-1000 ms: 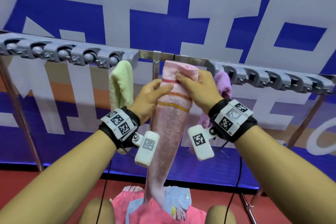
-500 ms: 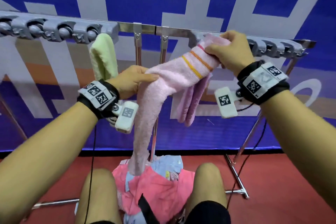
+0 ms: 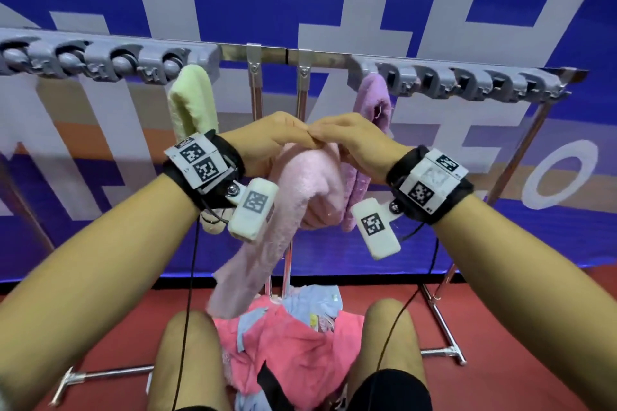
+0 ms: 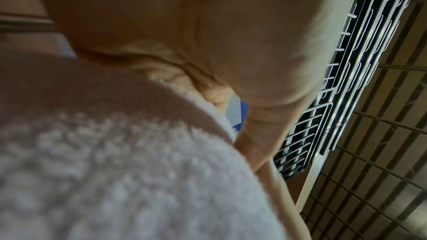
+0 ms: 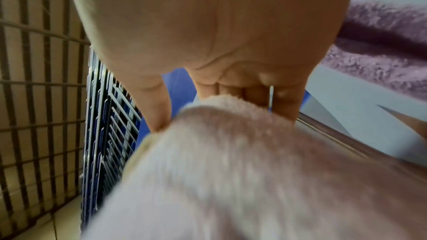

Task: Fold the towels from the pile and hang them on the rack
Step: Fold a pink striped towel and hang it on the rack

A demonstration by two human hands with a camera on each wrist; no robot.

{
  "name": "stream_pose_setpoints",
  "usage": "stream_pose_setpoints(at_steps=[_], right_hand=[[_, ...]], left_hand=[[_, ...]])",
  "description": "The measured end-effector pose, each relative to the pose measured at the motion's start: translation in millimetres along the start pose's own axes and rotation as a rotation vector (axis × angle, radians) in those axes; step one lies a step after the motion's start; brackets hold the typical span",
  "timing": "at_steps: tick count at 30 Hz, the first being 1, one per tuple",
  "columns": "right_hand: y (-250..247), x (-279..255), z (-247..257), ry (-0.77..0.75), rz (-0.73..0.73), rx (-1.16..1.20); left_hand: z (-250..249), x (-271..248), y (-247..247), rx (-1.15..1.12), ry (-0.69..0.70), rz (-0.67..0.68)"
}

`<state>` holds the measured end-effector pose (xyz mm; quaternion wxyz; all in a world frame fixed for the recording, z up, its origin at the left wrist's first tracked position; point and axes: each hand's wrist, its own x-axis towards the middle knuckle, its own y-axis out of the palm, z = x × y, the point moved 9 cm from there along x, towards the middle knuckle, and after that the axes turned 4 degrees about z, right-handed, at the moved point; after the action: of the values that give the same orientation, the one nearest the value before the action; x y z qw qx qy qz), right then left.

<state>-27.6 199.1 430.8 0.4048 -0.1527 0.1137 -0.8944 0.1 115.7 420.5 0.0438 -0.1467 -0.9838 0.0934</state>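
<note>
Rack (image 3: 320, 58) runs wide above and beyond my fingers, green towel (image 3: 192, 100) and purple towel (image 3: 372, 100) hanging off it. Pile (image 3: 287, 344) sits far below. Pink towel (image 3: 300, 190) drapes down from my fingers: left hand (image 3: 273, 140) and right hand (image 3: 354, 140) meet knuckle to knuckle, both pinching its top fold.

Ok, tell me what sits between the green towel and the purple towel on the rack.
In the head view: two upright rack posts, with both hands holding the pink towel in front.

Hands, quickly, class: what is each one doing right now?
Left hand: grips the pink towel.
Right hand: grips the same pink towel.
</note>
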Motion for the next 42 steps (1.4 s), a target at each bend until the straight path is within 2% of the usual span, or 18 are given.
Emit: stream_pose_setpoints(at_steps=[4,8,15,21,25,29,35,42], right_hand=[[-4.9,-0.1,-11.8,0.04,0.019,-0.046],[-21.3,-4.9,-21.5,0.074,-0.023,0.046],[-54.0,-23.3,-46.3,0.208,-0.054,0.079],[-40.5,-14.3,-26.0,0.144,-0.043,0.147],[-62.7,-16.8,-22.0,0.104,-0.133,0.194],[-79.4,-27.0,-22.9,0.097,-0.104,0.287],[-123.0,-45.7,-12.5,0.004,-0.25,0.318],[-185.1,-61.4,-2.2,-0.093,-0.462,0.235]], left_hand=[[22.2,-5.1,-11.9,0.011,-0.078,0.023],[41.9,-4.1,-28.3,-0.01,-0.144,-0.024],[22.5,10.7,-9.2,-0.128,-0.028,0.079],[-2.3,36.9,20.0,-0.135,0.015,0.035],[-12.6,47.2,19.3,-0.164,0.045,-0.048],[-19.4,58.8,21.1,-0.134,0.054,-0.056],[-42.2,85.2,48.4,-0.088,0.05,0.012],[-73.9,128.6,72.8,-0.071,0.132,-0.094]])
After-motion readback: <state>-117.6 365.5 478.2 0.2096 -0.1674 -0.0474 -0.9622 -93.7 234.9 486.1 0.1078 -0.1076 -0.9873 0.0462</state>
